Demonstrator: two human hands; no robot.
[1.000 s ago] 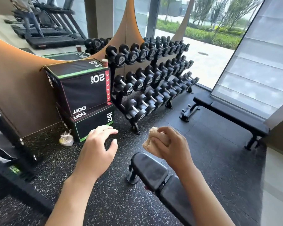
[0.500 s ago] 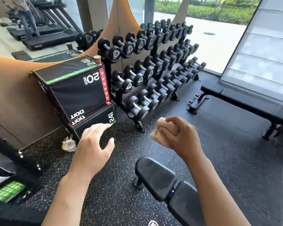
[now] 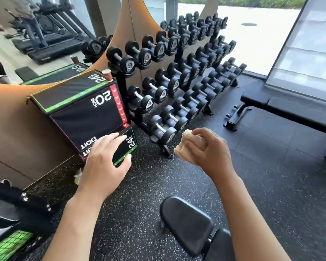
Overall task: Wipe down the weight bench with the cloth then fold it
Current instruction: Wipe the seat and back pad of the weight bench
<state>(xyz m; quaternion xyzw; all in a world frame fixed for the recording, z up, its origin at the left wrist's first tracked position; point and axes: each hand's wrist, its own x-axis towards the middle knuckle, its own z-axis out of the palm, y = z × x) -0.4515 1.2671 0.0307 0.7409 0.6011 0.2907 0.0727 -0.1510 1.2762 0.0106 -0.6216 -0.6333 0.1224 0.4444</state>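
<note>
1. While the right hand (image 3: 205, 149) is raised above the floor, its fingers (image 3: 201, 131) are curled tight around a bunched beige cloth (image 3: 183, 147), which bulges out on the hand's left side.
2. Held in the air, the cloth is well above the black padded weight bench (image 3: 188, 223), whose rounded end pad lies low in the view, under the right forearm.
3. The left hand (image 3: 104, 166) hovers palm down with its fingers (image 3: 109, 140) spread wide, holding nothing.
4. Beyond it stand stacked black plyo boxes (image 3: 87, 112) with green edging and "20 INCH" and "24 INCH" print; a small red paper cup (image 3: 107, 74) seems to rest on the top box, though its base is hard to make out.
5. A three-tier rack of black dumbbells (image 3: 177, 81) stands beside the boxes.
6. A second black flat bench (image 3: 290, 110) sits at far right on the black speckled rubber floor (image 3: 149, 194).
</note>
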